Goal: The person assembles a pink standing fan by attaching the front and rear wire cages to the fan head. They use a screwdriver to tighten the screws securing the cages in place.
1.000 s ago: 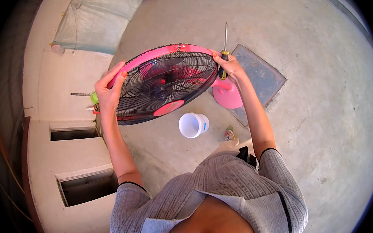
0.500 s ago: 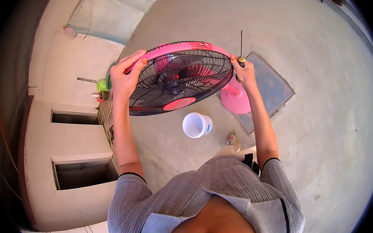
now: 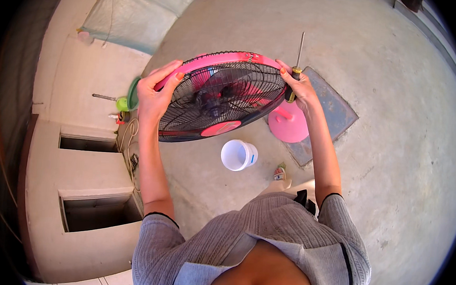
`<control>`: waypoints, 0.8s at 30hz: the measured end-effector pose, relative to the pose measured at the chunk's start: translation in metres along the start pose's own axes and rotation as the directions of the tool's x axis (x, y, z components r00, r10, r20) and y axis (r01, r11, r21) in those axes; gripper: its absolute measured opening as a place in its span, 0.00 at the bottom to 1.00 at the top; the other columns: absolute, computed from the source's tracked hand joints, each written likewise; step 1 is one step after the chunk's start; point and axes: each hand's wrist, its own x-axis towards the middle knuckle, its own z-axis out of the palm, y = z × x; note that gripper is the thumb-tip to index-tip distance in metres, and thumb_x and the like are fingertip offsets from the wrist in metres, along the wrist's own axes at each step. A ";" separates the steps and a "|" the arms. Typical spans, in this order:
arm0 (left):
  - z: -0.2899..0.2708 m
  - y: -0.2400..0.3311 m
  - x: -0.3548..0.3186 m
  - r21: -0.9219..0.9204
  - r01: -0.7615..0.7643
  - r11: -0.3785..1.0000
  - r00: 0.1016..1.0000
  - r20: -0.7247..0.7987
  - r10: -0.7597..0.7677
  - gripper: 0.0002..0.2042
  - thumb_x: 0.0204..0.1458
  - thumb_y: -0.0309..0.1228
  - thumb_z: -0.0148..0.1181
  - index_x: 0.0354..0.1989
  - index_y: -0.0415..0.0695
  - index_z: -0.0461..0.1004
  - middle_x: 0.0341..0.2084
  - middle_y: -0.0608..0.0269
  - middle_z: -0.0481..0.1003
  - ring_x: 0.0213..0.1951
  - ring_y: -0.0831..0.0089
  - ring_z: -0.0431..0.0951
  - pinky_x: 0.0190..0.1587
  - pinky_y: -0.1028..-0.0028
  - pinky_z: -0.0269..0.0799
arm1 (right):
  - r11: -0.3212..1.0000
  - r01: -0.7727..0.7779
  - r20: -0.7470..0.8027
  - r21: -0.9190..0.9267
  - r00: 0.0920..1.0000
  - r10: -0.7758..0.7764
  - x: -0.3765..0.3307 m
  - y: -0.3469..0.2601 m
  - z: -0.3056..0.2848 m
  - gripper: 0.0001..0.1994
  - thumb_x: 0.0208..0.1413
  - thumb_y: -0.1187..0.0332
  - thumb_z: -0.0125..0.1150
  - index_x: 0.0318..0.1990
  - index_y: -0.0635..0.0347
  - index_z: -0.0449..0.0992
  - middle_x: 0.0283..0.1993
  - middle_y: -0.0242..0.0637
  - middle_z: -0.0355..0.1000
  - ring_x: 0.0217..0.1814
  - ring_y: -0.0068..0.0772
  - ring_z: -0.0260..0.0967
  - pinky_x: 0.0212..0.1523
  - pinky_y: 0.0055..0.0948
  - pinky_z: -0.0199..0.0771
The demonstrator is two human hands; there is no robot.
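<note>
A pedestal fan (image 3: 215, 97), with a pink rim band and a black wire guard, is held tilted in front of me between both hands. My left hand (image 3: 157, 88) is closed on the rim's left side, thumb on the near side of the band. At the right end of the rim, my right hand (image 3: 298, 86) pinches the band. It also holds a screwdriver (image 3: 294, 76) upright, its yellow-and-black handle along the fingers and its shaft pointing away. Behind the guard show dark blades and a motor, partly hidden. Beyond my right wrist stands the fan's pink round base (image 3: 287, 128).
A white bucket (image 3: 234, 155) stands on the concrete floor below the fan. A grey floor plate (image 3: 334, 110) lies under part of the base. Along the left wall are square openings (image 3: 101, 210), a coiled hose (image 3: 130, 136) and a green round object (image 3: 133, 92).
The screwdriver has tilted slightly to the right, and more of its handle shows. My right index finger has straightened over the rim. The fan has hardly moved.
</note>
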 end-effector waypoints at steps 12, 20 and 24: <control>0.000 -0.003 0.002 -0.005 -0.019 1.000 0.999 0.027 0.019 0.12 0.51 0.22 0.61 0.44 0.34 0.77 0.42 0.54 0.78 0.45 0.73 0.75 0.50 0.76 0.68 | 0.998 -0.056 0.038 -0.013 0.998 0.056 -0.001 -0.007 -0.002 0.21 0.53 0.63 0.65 0.53 0.61 0.73 0.48 0.34 0.74 0.49 0.25 0.70 0.52 0.26 0.69; 0.004 -0.004 0.002 0.023 -0.042 0.999 0.998 -0.040 0.043 0.11 0.47 0.22 0.64 0.40 0.38 0.79 0.39 0.53 0.79 0.42 0.72 0.77 0.46 0.76 0.71 | 0.974 0.131 -0.167 -0.186 0.972 -0.163 -0.001 0.011 0.011 0.17 0.55 0.60 0.63 0.48 0.61 0.78 0.39 0.30 0.76 0.39 0.18 0.68 0.43 0.21 0.69; 0.008 -0.003 0.003 0.089 -0.050 0.995 0.995 -0.080 0.057 0.10 0.47 0.24 0.64 0.39 0.39 0.80 0.37 0.55 0.80 0.40 0.73 0.78 0.45 0.77 0.72 | 0.904 0.239 -0.253 -0.354 0.906 -0.339 0.005 0.027 0.013 0.15 0.56 0.59 0.62 0.46 0.57 0.79 0.34 0.25 0.76 0.36 0.13 0.64 0.39 0.18 0.67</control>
